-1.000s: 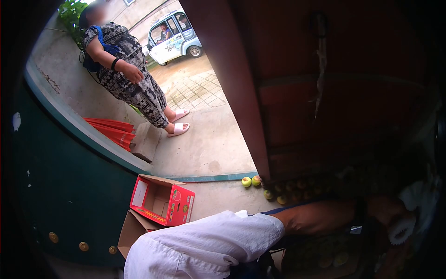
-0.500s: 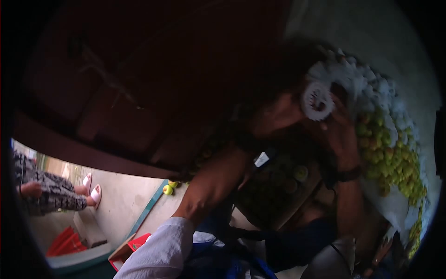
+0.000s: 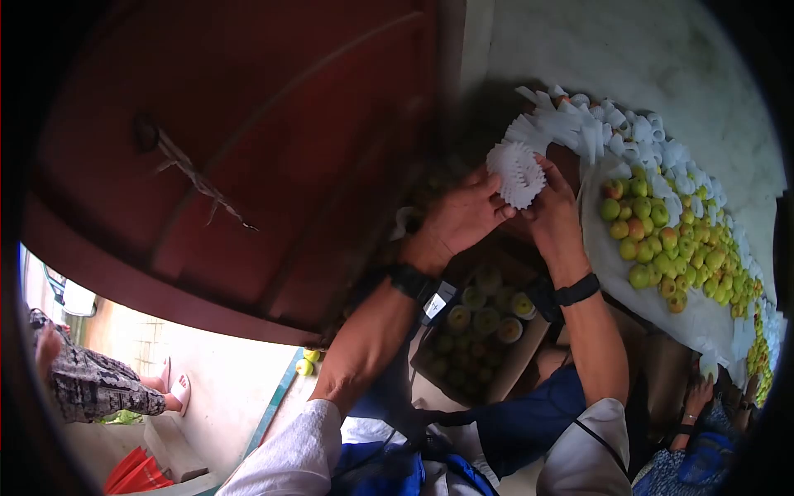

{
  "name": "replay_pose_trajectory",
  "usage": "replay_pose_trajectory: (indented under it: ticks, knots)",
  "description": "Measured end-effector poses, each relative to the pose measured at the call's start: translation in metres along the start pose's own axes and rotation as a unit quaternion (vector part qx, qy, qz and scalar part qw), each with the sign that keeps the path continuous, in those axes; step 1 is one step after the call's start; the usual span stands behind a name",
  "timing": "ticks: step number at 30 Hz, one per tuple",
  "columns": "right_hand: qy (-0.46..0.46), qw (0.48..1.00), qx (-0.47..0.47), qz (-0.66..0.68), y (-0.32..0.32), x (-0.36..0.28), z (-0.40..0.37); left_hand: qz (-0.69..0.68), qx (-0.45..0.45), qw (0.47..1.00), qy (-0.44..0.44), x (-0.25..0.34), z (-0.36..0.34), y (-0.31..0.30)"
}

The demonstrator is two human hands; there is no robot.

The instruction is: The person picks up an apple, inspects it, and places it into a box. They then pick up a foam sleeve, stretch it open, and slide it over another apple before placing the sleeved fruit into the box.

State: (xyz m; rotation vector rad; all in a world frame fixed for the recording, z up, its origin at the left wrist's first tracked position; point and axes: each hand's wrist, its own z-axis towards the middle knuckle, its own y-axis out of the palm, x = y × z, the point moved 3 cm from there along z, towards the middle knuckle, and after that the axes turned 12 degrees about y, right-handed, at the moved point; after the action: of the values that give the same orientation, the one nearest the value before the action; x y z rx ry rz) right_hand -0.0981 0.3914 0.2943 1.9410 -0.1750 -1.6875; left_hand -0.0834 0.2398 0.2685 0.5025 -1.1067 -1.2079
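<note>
Held up between both hands is a white foam fruit net [image 3: 519, 175] with a jagged, frilled edge; whether an apple sits inside it I cannot tell. My left hand [image 3: 467, 213] pinches its left and lower side. The fingers of my right hand [image 3: 556, 207] close on its right side. Just beyond lie loose white foam nets [image 3: 571, 126]. Below my wrists stands a cardboard box [image 3: 523, 364] with green apples [image 3: 486, 318] in it, some of them in white nets.
Green and reddish apples [image 3: 682, 248] are heaped on a white sheet [image 3: 608, 236] at the right. A dark red door [image 3: 273, 165] fills the left. Another person's hand [image 3: 699, 398] reaches in at lower right; a person in patterned trousers [image 3: 99, 384] is at far left.
Both hands have shifted slightly left with the foam net, whose open ring has turned away from view. The picture is brighter, and another person's hand now shows at lower right.
</note>
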Motion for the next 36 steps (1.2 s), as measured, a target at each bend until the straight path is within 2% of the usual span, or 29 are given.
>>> replay_pose_trajectory:
  ticks: [2,5,7,8,12,15,17,18,20,21,27,29,30,31,32,33,34,35,36]
  knots:
    - [-0.026,0.999,0.024,-0.04,0.0,0.005,-0.003,0.021,0.019,1.0,0.006,0.001,-0.007,0.001]
    - [-0.021,1.0,0.004,0.012,0.006,0.011,-0.02,0.022,0.057,0.997,0.046,0.003,-0.017,-0.001]
    - [0.021,0.995,-0.006,0.094,0.013,0.016,-0.034,0.045,-0.028,0.999,0.006,0.009,-0.026,0.001]
    - [0.052,0.994,-0.042,0.089,0.017,0.018,-0.041,0.091,-0.05,0.995,-0.008,0.013,-0.031,0.014]
    - [0.1,0.994,-0.022,0.045,0.008,0.025,-0.054,0.088,-0.008,0.995,-0.04,0.011,-0.047,-0.003]
    - [0.101,0.991,-0.06,0.057,0.001,0.027,-0.052,0.086,-0.018,0.994,-0.065,0.008,-0.052,-0.006]
    - [0.087,0.976,-0.143,0.138,0.006,0.023,-0.051,0.093,-0.056,0.992,-0.062,0.006,-0.049,-0.006]
    - [0.086,0.977,-0.14,0.137,0.007,0.028,-0.048,0.09,-0.057,0.992,-0.064,0.009,-0.052,-0.009]
    - [0.077,0.972,-0.158,0.153,-0.004,0.033,-0.047,0.015,-0.035,0.999,-0.023,0.004,-0.054,-0.012]
    - [0.086,0.976,-0.15,0.134,-0.007,0.034,-0.047,0.006,-0.03,0.999,-0.021,0.006,-0.052,0.005]
    - [0.11,0.993,-0.018,0.043,-0.035,0.043,-0.055,0.002,0.003,1.0,-0.019,0.001,-0.052,-0.012]
    - [0.109,0.993,0.01,0.048,-0.058,0.046,-0.057,-0.067,0.015,0.997,-0.045,0.0,-0.053,-0.014]
    - [0.097,0.995,0.006,0.038,-0.073,0.048,-0.057,-0.015,0.136,0.99,-0.035,-0.003,-0.062,-0.028]
    - [0.072,0.997,0.012,-0.002,-0.086,0.047,-0.056,0.143,0.085,0.986,0.023,0.002,-0.071,-0.007]
    - [0.073,0.997,0.012,-0.007,-0.097,0.043,-0.057,0.177,0.083,0.98,0.024,0.0,-0.065,-0.007]
    - [0.078,0.997,-0.019,0.005,-0.116,0.04,-0.054,0.296,0.04,0.951,0.082,0.0,-0.066,-0.014]
    - [0.088,0.995,0.048,0.002,-0.124,0.036,-0.054,-0.008,0.084,0.996,0.014,-0.003,-0.065,-0.011]
    - [0.079,0.996,0.028,-0.012,-0.136,0.028,-0.05,0.013,0.124,0.992,0.01,0.001,-0.066,0.001]
    - [0.065,0.994,0.076,-0.035,-0.157,0.025,-0.043,0.014,0.111,0.993,0.022,0.006,-0.071,0.007]
